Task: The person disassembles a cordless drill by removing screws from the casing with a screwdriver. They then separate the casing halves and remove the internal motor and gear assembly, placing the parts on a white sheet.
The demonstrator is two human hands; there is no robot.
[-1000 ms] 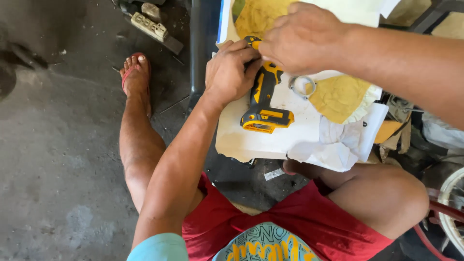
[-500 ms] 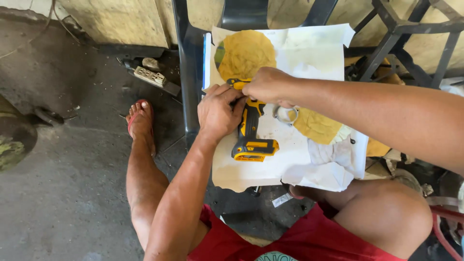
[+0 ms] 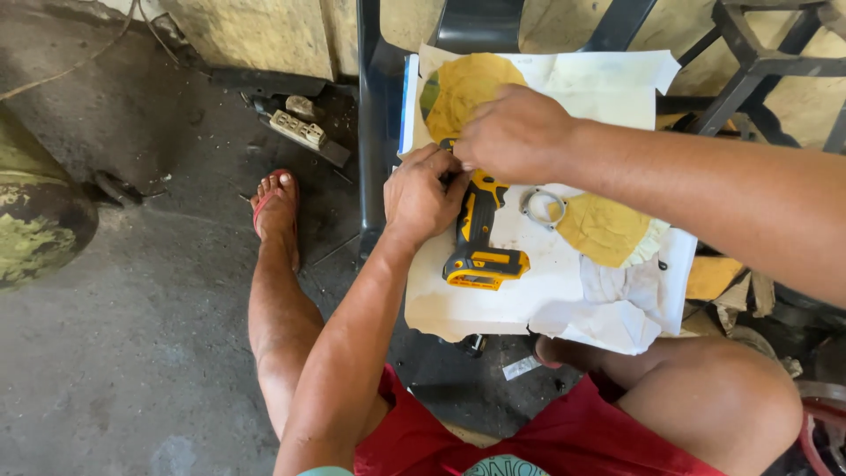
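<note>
At the far left a green, mottled round object [image 3: 35, 225] is seen on the concrete floor [image 3: 132, 353]. Further right, near the wall, a power strip [image 3: 300, 130] lies on the floor, and below it a bare foot in a red sandal [image 3: 275, 207] is planted, the leg running down toward red shorts [image 3: 564, 441].

A dark plastic chair [image 3: 374, 132] serves as the surface, and it is covered with white paper [image 3: 546, 291]. On the paper a yellow and black drill body [image 3: 480, 238] is laid, its base toward the person and its top end hidden under the hands.

The left hand [image 3: 423, 194] is clenched around the upper part of the drill, with the fingers curled against its left side. The right hand [image 3: 515, 132] is brought down from the right over the top end of the drill, just above the left hand; its fingers are closed at the tool's head, but what is pinched there cannot be told.

Behind the hands a yellow disc [image 3: 471, 84] is partly covered by them. Just right of the drill a small metal ring [image 3: 540, 207] rests on the paper, touching a second yellow disc [image 3: 604, 229]. At the far right dark metal framing [image 3: 749, 62] is seen.
</note>
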